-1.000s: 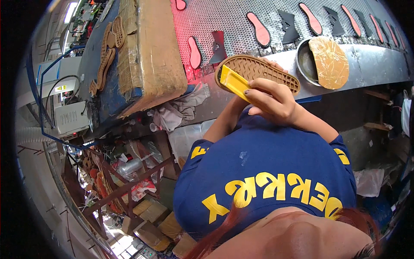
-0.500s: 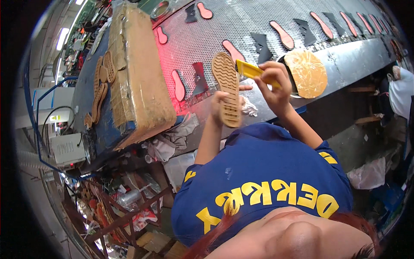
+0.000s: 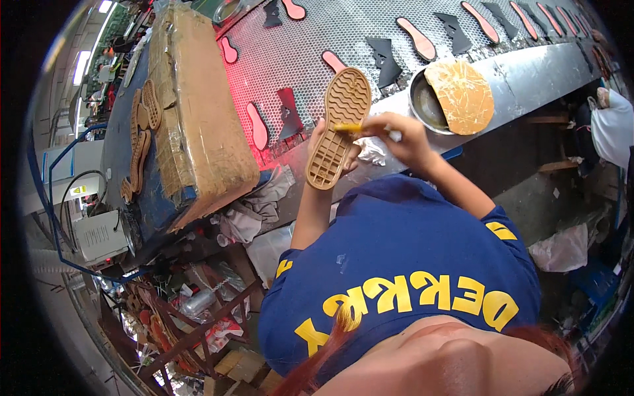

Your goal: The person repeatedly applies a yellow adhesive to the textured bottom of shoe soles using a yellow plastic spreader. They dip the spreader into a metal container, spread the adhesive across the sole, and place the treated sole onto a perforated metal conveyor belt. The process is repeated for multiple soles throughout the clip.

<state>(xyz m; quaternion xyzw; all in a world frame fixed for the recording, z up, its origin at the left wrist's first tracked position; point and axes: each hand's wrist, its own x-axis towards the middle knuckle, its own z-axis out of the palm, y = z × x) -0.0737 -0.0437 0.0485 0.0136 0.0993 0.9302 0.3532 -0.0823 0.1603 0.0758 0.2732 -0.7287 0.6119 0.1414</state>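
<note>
A tan shoe sole (image 3: 337, 129) with a wavy and gridded tread stands tilted in front of my chest. Behind it, my left hand (image 3: 316, 136) is closed around its edges, with part of the fingers hidden. My right hand (image 3: 404, 140) grips a flat yellow tool (image 3: 348, 127) seen edge-on, whose exact kind I cannot make out. Its end lies against or just in front of the sole's middle. A crumpled white cloth or tissue (image 3: 372, 151) sits on the metal edge behind my right hand.
Pink insoles (image 3: 416, 38) and black cut pieces (image 3: 383, 63) lie on the mesh conveyor (image 3: 310, 39). To the right, a metal bowl (image 3: 426, 99) is partly covered by a tan board (image 3: 460, 98). A large cardboard box (image 3: 211, 99) stands left, beside more tan soles (image 3: 140, 142).
My left hand has turned the sole to show more tread and shifted it slightly left. The yellow tool has come down and left onto or near the sole's middle, now edge-on.
</note>
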